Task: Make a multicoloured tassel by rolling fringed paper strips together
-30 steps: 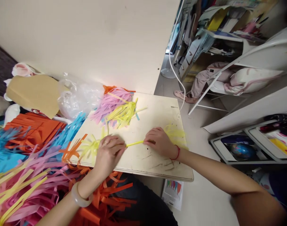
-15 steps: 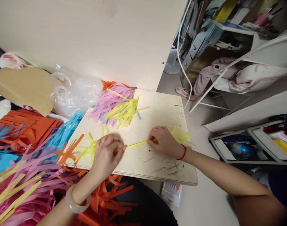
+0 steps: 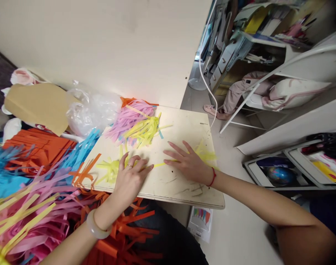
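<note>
Yellow strip (image 3: 158,165) is laid between the half-curled left hand (image 3: 131,177), whose grip cannot be told, and the right hand (image 3: 189,165), spread open over it, nothing visibly pinched; light, even pressure is advised

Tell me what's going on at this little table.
A person works with both hands on a yellow paper strip at the tabletop. The left hand has its fingertips at the strip's left part; the right hand lies over its right part, fingers spread. Yellow fringe shows beyond each hand. Behind them, a pink fringe bundle and a yellow fringe bundle lie together. More orange strips are heaped at the left.
</note>
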Motion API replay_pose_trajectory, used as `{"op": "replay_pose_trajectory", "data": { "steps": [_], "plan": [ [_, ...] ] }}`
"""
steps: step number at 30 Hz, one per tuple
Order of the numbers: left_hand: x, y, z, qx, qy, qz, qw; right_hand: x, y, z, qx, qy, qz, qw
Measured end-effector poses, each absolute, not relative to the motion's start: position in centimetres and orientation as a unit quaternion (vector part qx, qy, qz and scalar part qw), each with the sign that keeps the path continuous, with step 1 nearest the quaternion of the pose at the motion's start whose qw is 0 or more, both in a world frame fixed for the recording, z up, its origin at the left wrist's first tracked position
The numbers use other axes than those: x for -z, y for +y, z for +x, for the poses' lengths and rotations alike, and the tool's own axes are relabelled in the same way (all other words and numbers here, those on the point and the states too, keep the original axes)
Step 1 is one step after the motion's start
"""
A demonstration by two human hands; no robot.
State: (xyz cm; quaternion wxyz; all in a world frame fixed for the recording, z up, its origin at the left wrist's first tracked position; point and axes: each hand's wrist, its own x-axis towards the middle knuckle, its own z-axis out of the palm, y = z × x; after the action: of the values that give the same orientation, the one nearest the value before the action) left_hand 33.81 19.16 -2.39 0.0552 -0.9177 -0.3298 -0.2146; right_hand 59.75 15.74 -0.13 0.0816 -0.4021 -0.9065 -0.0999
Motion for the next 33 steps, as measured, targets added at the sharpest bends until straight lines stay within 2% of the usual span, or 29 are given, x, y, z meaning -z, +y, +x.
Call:
{"op": "replay_pose_trajectory", "data": {
  "steps": [4,7,10,13,15,17,20,22,24,26,28,30,33],
  "plan": [
    [1.4,19.2,34.7,0.2,-0.321,-0.923,0.078,-0.5,16.3,60.8,0.137,-0.909,-0.387,0.075],
    [0.4,19.1,36.4,0.152,-0.303,-0.936,0.098,-0.6,17.4,59.2,0.149,-0.92,-0.361,0.031],
    [0.4,18.8,38.1,0.131,-0.291,-0.939,0.129,-0.7,18.1,57.1,0.126,-0.919,-0.373,-0.012],
    [0.8,18.5,38.7,0.15,-0.284,-0.936,0.146,-1.5,17.5,56.1,0.061,-0.903,-0.425,0.005],
    [0.8,18.4,37.9,0.165,-0.269,-0.936,0.154,-2.5,16.7,56.2,-0.038,-0.874,-0.482,0.06],
    [0.1,18.4,36.4,0.218,-0.232,-0.935,0.159,-3.7,16.0,56.5,-0.226,-0.816,-0.514,0.135],
    [-1.8,18.2,34.2,0.341,-0.158,-0.916,0.141,-5.2,15.6,56.5,-0.558,-0.683,-0.437,0.174],
    [-3.2,18.0,33.4,0.405,-0.15,-0.896,0.106,-5.9,15.5,55.8,-0.668,-0.622,-0.366,0.183],
    [-4.5,17.7,33.2,0.461,-0.198,-0.864,0.043,-6.4,15.3,54.6,-0.659,-0.618,-0.347,0.254],
    [-5.3,17.4,33.5,0.521,-0.27,-0.809,-0.047,-6.9,15.2,53.2,-0.566,-0.646,-0.36,0.365],
    [-5.7,17.0,34.0,0.569,-0.324,-0.742,-0.14,-7.3,15.0,51.8,-0.479,-0.675,-0.355,0.434],
    [-5.8,16.7,34.3,0.602,-0.35,-0.686,-0.21,-7.5,15.0,50.8,-0.471,-0.691,-0.33,0.438],
    [-5.8,16.4,34.3,0.609,-0.365,-0.641,-0.292,-7.4,15.0,50.0,-0.506,-0.683,-0.344,0.398]
  ]
}}
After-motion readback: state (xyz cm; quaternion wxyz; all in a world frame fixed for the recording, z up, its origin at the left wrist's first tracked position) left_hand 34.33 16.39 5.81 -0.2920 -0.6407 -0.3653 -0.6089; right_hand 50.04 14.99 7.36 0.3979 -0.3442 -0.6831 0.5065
